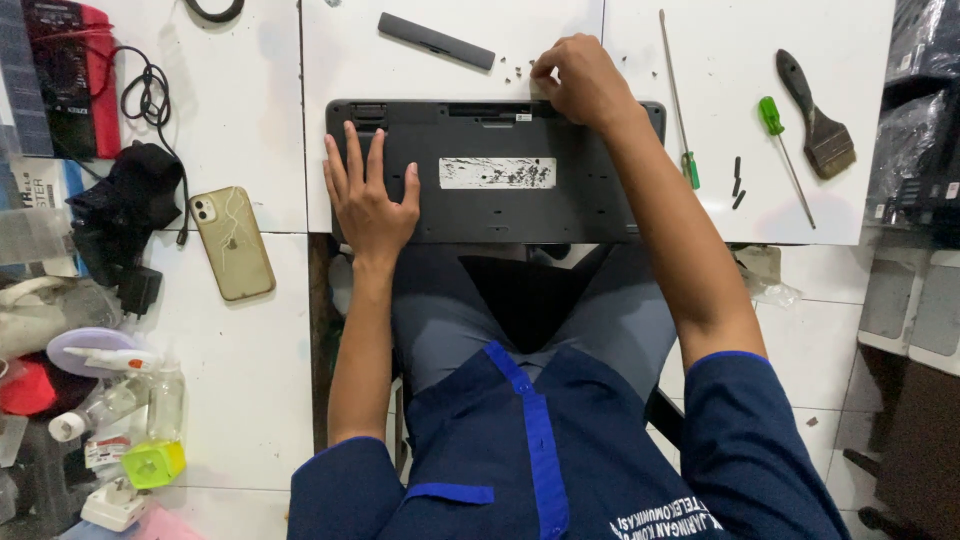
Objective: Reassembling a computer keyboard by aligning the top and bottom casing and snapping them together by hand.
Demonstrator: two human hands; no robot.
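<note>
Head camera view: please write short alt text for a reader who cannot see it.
A dark keyboard lies face down on a white table; the left hand presses flat on it and the right hand pinches at its top edge, near small screws. Screwdrivers, a brush and a phone lie around.

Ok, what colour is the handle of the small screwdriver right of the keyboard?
Green; the screwdriver shows clearly in the head view.

Small screws (512,68) and a screwdriver (778,140) flank bare tabletop (720,40).
</note>
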